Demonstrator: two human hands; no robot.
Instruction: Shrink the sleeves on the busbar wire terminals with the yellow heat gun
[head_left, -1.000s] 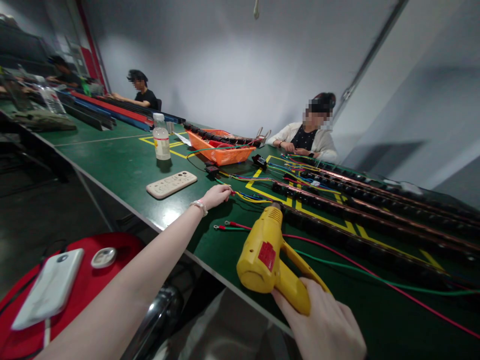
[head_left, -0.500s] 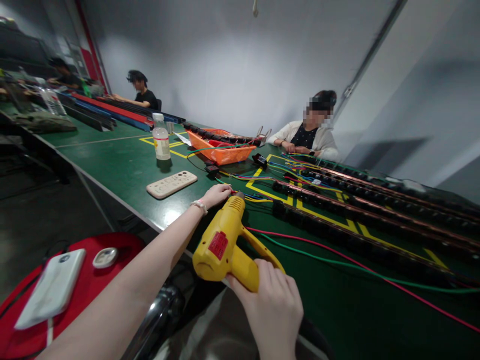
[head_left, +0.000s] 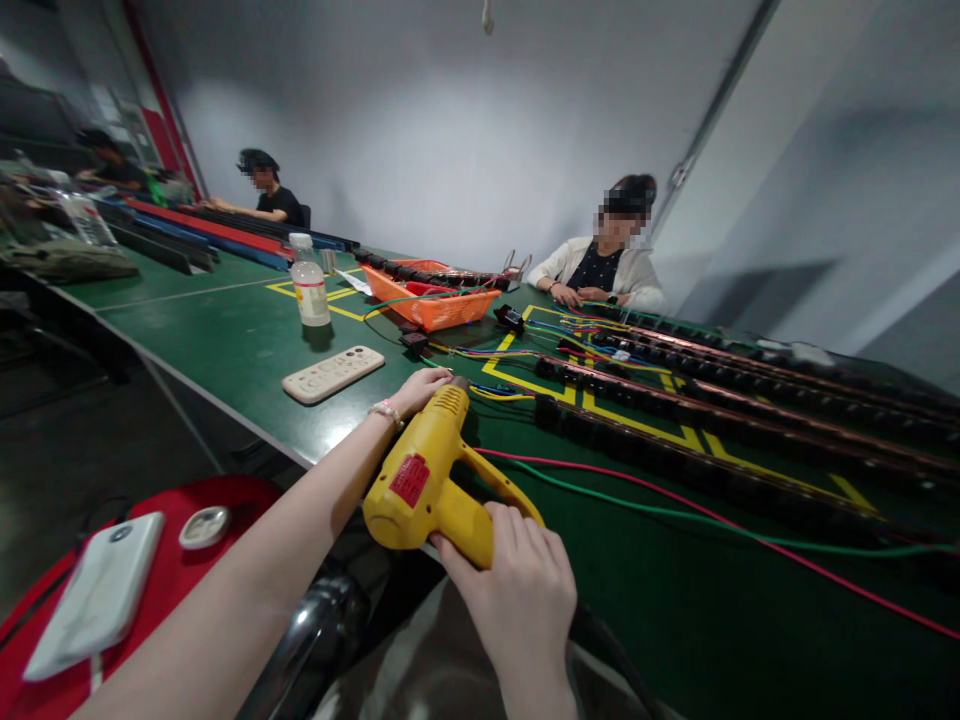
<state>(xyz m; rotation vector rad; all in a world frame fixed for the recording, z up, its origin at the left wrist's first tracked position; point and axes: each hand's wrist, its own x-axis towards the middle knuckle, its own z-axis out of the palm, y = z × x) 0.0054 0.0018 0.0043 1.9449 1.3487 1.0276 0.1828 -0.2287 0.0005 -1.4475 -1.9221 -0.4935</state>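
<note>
A yellow heat gun [head_left: 424, 470] with a red label is gripped by its handle in my right hand [head_left: 521, 590]. Its nozzle points away from me, beside the fingertips of my left hand [head_left: 421, 390]. The fingers of that hand are closed at the ends of thin yellow and blue wires [head_left: 504, 394], partly hidden behind the nozzle. These wires run to a long black strip [head_left: 637, 445] lying on the green table [head_left: 247, 330]. A red cable [head_left: 600, 465] and a green cable [head_left: 622, 510] cross the table to the right of the heat gun.
A phone in a beige case [head_left: 334, 374], a bottle [head_left: 310, 285] and an orange basket [head_left: 431, 312] stand on the table. More black strips with copper bars lie at right. A co-worker [head_left: 600, 265] sits opposite. A red stool [head_left: 225, 500] holds a white phone [head_left: 97, 595].
The view has shifted slightly, so most things appear a little further left. Both hands keep their hold, and the heat gun's nozzle stays by my left fingertips.
</note>
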